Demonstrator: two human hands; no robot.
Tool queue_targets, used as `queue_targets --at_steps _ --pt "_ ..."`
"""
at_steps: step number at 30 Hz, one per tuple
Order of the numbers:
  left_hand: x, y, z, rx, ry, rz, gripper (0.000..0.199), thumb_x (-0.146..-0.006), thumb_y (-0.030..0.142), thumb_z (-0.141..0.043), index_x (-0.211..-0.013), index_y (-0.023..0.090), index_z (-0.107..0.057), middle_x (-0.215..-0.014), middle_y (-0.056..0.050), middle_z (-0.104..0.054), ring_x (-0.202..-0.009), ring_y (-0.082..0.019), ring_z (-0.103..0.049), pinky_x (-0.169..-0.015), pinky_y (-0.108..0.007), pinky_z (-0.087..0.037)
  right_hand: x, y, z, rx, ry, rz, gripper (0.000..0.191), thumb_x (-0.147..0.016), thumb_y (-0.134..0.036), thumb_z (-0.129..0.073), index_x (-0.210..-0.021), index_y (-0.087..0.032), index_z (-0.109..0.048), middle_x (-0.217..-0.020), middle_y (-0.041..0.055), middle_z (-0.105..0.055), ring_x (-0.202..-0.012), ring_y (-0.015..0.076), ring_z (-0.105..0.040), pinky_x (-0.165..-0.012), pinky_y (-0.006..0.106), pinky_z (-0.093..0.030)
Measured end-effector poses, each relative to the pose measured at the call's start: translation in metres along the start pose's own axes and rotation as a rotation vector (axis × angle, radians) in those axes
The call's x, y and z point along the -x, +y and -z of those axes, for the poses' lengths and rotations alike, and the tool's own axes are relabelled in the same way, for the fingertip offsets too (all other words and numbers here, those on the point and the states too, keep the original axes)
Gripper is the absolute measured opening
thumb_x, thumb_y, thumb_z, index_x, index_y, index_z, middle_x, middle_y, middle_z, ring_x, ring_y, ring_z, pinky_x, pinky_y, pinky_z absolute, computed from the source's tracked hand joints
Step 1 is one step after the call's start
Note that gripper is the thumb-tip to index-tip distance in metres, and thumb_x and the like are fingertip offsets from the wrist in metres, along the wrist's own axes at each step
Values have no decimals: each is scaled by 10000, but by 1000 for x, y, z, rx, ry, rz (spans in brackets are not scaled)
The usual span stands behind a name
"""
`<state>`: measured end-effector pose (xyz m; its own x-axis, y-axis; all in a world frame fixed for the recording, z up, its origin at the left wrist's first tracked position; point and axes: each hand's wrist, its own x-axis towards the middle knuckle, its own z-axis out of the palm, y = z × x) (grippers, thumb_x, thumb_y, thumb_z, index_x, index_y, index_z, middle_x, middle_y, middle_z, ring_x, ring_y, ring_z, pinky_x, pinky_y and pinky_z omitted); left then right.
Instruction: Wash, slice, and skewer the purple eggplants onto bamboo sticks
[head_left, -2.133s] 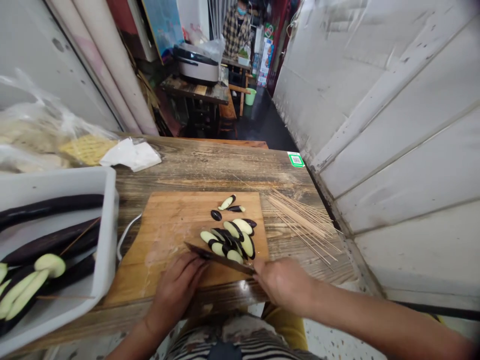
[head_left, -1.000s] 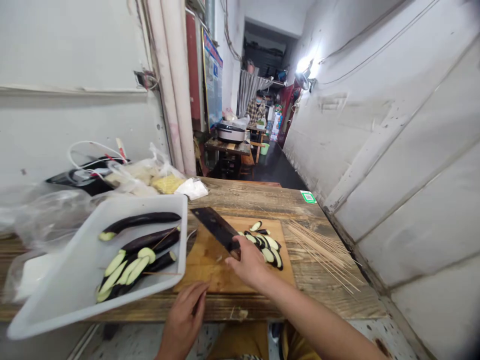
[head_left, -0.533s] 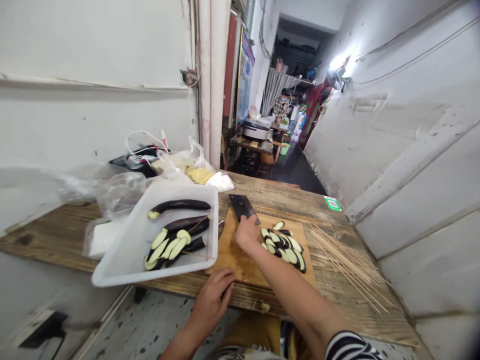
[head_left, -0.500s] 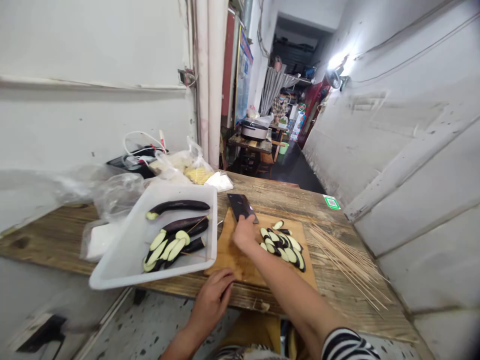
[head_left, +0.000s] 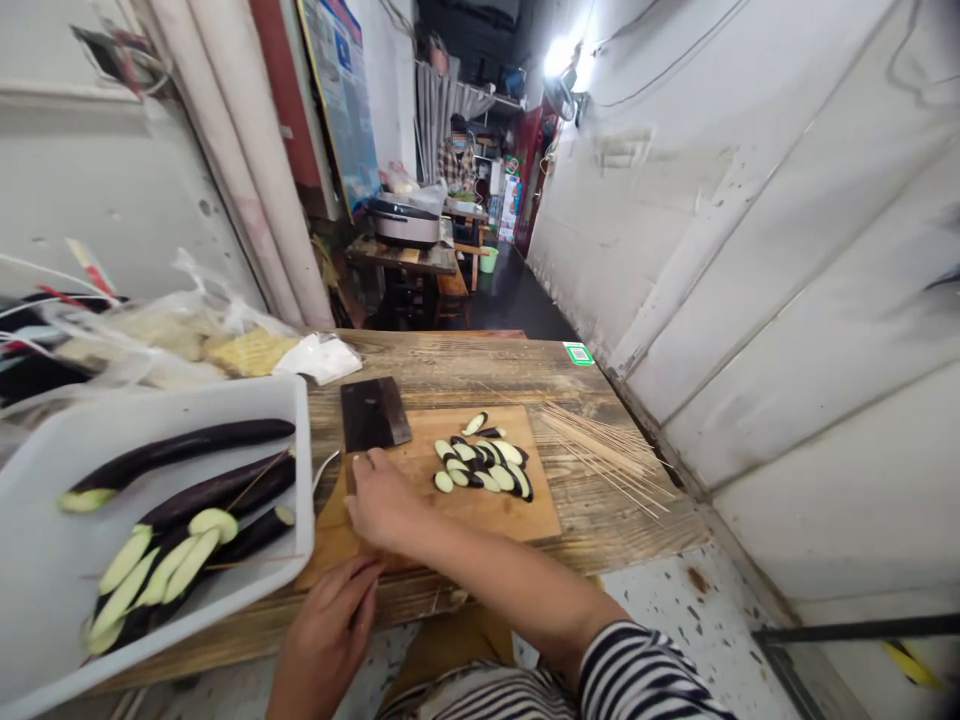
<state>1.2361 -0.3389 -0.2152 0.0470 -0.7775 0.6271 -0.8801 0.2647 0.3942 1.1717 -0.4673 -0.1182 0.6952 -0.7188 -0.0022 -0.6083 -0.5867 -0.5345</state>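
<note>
Cleaver (head_left: 373, 414) lying on wooden cutting board (head_left: 499, 522), being gripped by right hand (head_left: 382, 497) at lower centre of the frame.
The right hand is closing around the hidden handle, with the blade's long axis pointing away from the person, past the board's far edge. Eggplant slices (head_left: 480, 470) are lying just right of that hand, well above the left hand (head_left: 322, 640), which is curving loosely and empty at the board's near edge. Long eggplants (head_left: 176, 445) are lying in white tray (head_left: 303, 470) at lower left. Green QR sticker (head_left: 578, 353) is showing no readable words; wall poster (head_left: 334, 90) is too small to read.
</note>
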Motion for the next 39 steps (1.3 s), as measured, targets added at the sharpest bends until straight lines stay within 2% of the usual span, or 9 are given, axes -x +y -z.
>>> queue_targets --at_steps 3,6,10,15,21,28,31,34,39 --pt "-7 10 -1 0 -6 37 236 -855 293 -485 -1040 198 -597 -991 -79 -666 -904 -206 -628 -844 -335 -490 49 42 32 93 174 209 288 -895 -243 -471 -1171 -181 -526 -1227 69 -549 -1142 180 -483 -966 290 -377" --pt "-22 24 -7 20 -15 36 248 -864 341 -482 -1044 213 -597 -983 -63 -670 -898 -202 -626 -853 -332 -482 91 116 80 374 257 -136 284 -922 -236 -426 -1173 -221 -558 -1238 16 -572 -1159 129 -467 -998 215 -314" --pt "-55 46 -28 76 -45 -29 246 -866 314 -491 -1052 206 -610 -1024 -69 -661 -958 -208 -601 -903 -359 -457 129 215 130 501 293 -439 299 -890 -127 -412 -1128 -62 -582 -1138 178 -604 -1072 246 -516 -933 343 -346" --pt "-102 73 -68 34 -141 -176 255 -870 221 -471 -1072 198 -625 -1071 -91 -640 -1013 -214 -559 -903 -382 -448 149 266 126 552 228 -524 192 -867 -128 -473 -934 -97 -650 -956 161 -646 -946 254 -543 -820 334 -364" --pt "-137 79 -100 -141 -289 -237 269 -819 181 -520 -1064 197 -630 -1184 -127 -570 -1139 -294 -468 -921 -446 -381 143 269 112 534 215 -511 226 -888 -93 -423 -910 -95 -648 -967 160 -632 -986 251 -520 -826 327 -350" --pt "-161 71 -89 93 -531 -210 91 -796 211 -545 -800 228 -635 -861 -32 -673 -885 -226 -579 -929 -470 -319 139 264 132 435 277 -511 219 -876 -69 -418 -917 -117 -628 -962 144 -640 -908 213 -576 -743 279 -389" --pt "-165 72 -83 399 -337 81 125 -776 302 -596 -861 216 -628 -902 -38 -675 -896 -213 -591 -899 -415 -386 144 241 142 370 354 -500 258 -927 -127 -345 -1019 -108 -585 -894 135 -654 -780 204 -610 -676 281 -407" --pt "-165 78 -76 879 -79 603 225 -746 310 -641 -924 192 -571 -864 -32 -658 -815 -185 -628 -740 -328 -491 157 200 135 273 397 -413 304 -970 -207 -271 -1080 -142 -547 -805 60 -665 -694 169 -617 -643 252 -426" --pt "-157 88 -59 1398 -55 1154 200 -749 91 -624 -943 136 -604 -814 -36 -654 -618 -93 -618 -492 -157 -483 184 130 86 -197 414 -97 253 -921 -249 -391 -1014 -177 -615 -717 17 -673 -625 143 -620 -604 215 -450"
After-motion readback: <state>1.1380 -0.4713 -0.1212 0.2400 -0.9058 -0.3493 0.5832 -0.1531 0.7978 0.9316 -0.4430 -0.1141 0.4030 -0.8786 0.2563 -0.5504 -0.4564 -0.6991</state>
